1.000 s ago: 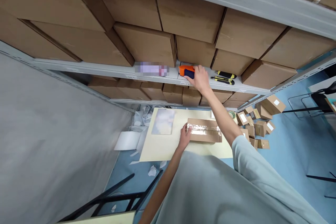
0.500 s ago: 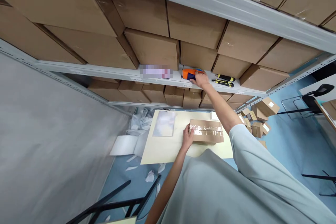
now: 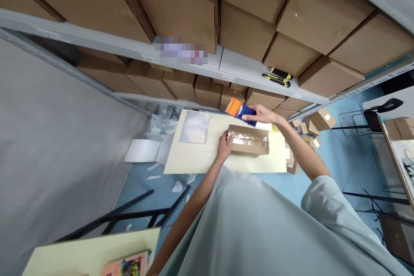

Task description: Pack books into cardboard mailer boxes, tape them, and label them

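Observation:
My right hand [image 3: 263, 115] is closed round an orange and dark blue tape dispenser [image 3: 238, 109], held in the air just above the far edge of a small cardboard box [image 3: 248, 142]. The box has shiny clear tape across its top and lies on a pale yellow table [image 3: 197, 159]. My left hand [image 3: 224, 145] presses against the box's left end, fingers curled on it. Both arms reach forward from a light grey-green sleeve.
A grey metal shelf [image 3: 239, 71] packed with large cardboard boxes runs behind the table; two yellow and black utility knives [image 3: 278, 76] lie on it. Several small boxes [image 3: 310, 127] sit on the blue floor at right, paper scraps [image 3: 164, 123] at left. Black chair frames stand nearby.
My right hand lifted the tape dispenser off the shelf and brought it down to just above the box. The left hand stayed on the box. The view tilted downward.

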Demonstrator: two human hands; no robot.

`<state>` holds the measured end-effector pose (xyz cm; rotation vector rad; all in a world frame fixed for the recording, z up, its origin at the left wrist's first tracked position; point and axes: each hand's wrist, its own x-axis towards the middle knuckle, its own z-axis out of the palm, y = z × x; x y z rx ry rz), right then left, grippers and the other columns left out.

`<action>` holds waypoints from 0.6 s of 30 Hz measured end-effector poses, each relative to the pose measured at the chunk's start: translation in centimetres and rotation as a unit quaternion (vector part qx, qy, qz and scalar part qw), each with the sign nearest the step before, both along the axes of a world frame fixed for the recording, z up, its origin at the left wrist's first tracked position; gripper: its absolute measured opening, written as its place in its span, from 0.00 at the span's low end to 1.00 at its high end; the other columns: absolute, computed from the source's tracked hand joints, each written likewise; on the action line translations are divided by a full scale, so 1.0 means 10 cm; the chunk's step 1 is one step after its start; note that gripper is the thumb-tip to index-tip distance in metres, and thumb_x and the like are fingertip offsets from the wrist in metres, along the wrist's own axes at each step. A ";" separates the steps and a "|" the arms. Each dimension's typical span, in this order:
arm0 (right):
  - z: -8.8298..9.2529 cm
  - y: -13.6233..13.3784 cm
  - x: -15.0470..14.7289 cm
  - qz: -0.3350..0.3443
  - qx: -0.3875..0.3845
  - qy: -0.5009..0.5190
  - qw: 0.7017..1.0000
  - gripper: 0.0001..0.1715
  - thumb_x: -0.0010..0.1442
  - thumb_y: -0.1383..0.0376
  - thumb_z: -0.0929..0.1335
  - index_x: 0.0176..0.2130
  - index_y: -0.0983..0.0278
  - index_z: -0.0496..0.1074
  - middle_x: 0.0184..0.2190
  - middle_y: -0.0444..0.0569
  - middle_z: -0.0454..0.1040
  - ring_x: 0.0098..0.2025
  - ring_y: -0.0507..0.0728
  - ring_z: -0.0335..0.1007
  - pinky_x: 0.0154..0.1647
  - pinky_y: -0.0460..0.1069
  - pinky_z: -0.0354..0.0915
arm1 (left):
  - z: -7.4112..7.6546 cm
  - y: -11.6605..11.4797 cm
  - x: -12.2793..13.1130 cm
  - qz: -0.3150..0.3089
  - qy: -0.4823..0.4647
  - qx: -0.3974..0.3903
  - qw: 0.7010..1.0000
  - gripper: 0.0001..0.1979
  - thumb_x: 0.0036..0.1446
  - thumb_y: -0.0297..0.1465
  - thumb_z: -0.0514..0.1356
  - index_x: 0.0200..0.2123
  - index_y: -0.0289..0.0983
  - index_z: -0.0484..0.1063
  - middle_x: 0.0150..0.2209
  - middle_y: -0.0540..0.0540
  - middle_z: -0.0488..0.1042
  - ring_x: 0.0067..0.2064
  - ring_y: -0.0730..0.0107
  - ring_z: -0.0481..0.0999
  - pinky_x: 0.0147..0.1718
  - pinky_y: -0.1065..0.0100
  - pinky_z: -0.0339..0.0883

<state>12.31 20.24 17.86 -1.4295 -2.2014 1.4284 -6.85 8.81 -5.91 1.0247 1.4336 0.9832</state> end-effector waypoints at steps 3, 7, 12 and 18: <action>-0.10 -0.39 0.20 0.031 -0.212 0.037 0.976 0.38 0.57 0.34 0.76 0.40 0.65 0.76 0.33 0.49 0.83 0.33 0.56 0.77 0.34 0.48 0.73 | 0.02 0.00 0.01 0.012 -0.016 0.002 1.000 0.29 0.65 0.48 0.64 0.61 0.36 0.76 0.54 0.34 0.82 0.61 0.46 0.77 0.64 0.50 0.68; -0.27 -0.60 0.38 0.017 -0.293 0.029 0.955 0.36 0.54 0.36 0.79 0.37 0.65 0.78 0.29 0.47 0.82 0.29 0.54 0.78 0.32 0.46 0.74 | 0.05 -0.04 0.03 0.031 -0.017 -0.015 0.999 0.30 0.66 0.48 0.64 0.64 0.36 0.73 0.59 0.32 0.79 0.64 0.47 0.75 0.67 0.51 0.65; -0.43 -0.61 0.53 -0.006 -0.301 0.028 0.953 0.37 0.51 0.35 0.80 0.34 0.66 0.77 0.26 0.46 0.80 0.27 0.52 0.76 0.30 0.45 0.73 | 0.39 -0.12 -0.04 0.052 0.060 0.072 0.994 0.32 0.67 0.52 0.63 0.66 0.38 0.72 0.64 0.33 0.73 0.69 0.50 0.70 0.70 0.54 0.60; -0.51 -0.63 0.62 -0.001 -0.305 0.030 0.952 0.35 0.51 0.39 0.81 0.37 0.66 0.76 0.27 0.45 0.80 0.27 0.52 0.76 0.28 0.44 0.71 | 0.94 -0.07 -0.15 -0.009 -0.024 0.013 1.000 0.32 0.70 0.58 0.54 0.42 0.36 0.84 0.45 0.37 0.84 0.50 0.54 0.81 0.55 0.56 0.73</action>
